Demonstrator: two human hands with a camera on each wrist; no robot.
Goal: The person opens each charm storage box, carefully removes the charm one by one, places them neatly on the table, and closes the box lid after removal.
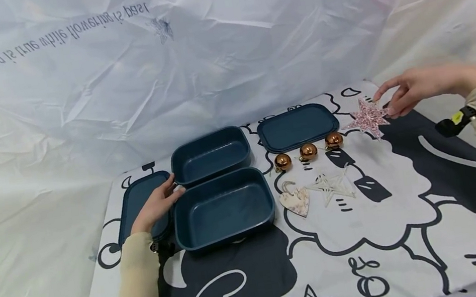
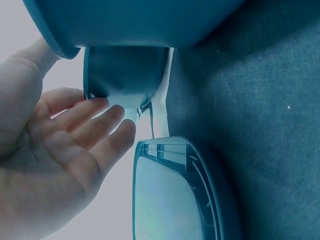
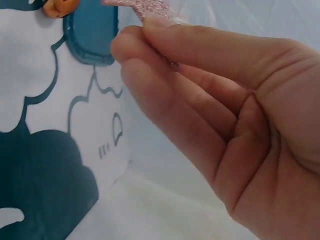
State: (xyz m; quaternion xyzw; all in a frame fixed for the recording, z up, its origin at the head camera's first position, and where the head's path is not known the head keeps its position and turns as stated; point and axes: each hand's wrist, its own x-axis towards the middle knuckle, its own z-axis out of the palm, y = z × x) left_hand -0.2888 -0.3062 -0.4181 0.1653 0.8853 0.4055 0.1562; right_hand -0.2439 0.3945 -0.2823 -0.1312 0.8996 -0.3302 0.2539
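A pink glittery star (image 1: 368, 117) is pinched at one of its points between the thumb and fingers of my right hand (image 1: 421, 87). In the right wrist view the star (image 3: 152, 9) shows only in part at the top. My left hand (image 1: 156, 205) lies at the left ends of two dark blue boxes, the far box (image 1: 212, 157) and the near box (image 1: 228, 210). Its fingers are extended and loose against the far box (image 2: 125, 75), with the thumb by the near box's rim (image 2: 67, 54). Both boxes stand uncovered, their insides showing no contents.
Dark blue lids lie left of the boxes (image 1: 133, 203) and at the back (image 1: 299, 127). Copper-coloured baubles (image 1: 308, 152) line up before the back lid. Nearer are a wooden heart (image 1: 296, 202) and a white star (image 1: 331, 187), on a patterned cloth (image 1: 390, 223). White sheeting (image 1: 209, 71) hangs behind.
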